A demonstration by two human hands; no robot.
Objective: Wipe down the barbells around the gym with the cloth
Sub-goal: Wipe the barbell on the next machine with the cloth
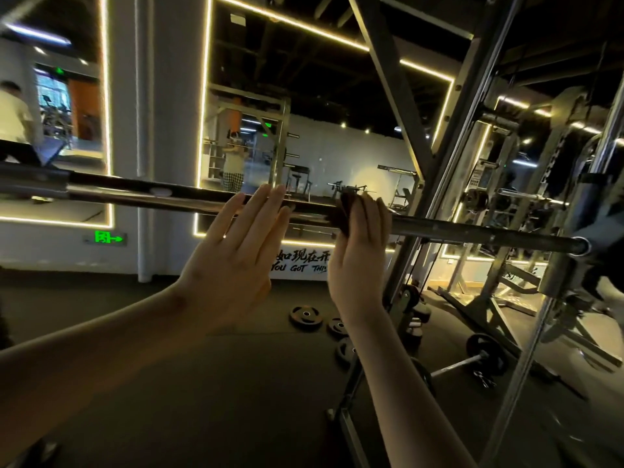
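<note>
A long steel barbell [472,233] runs across the view at chest height, from the left edge down to a rack hook on the right. A dark cloth [341,214] is wrapped over the bar near its middle. My right hand [358,261] holds the cloth against the bar, fingers curled over it. My left hand [233,261] is raised just left of the cloth with fingers straight and together; its fingertips reach the bar. Whether they touch it I cannot tell.
A grey squat rack frame [398,106] rises on the right with slanted beams. Weight plates [305,317] lie on the dark floor below the bar, and a loaded short bar [486,352] lies by the rack foot. Mirrors with lit edges line the wall ahead.
</note>
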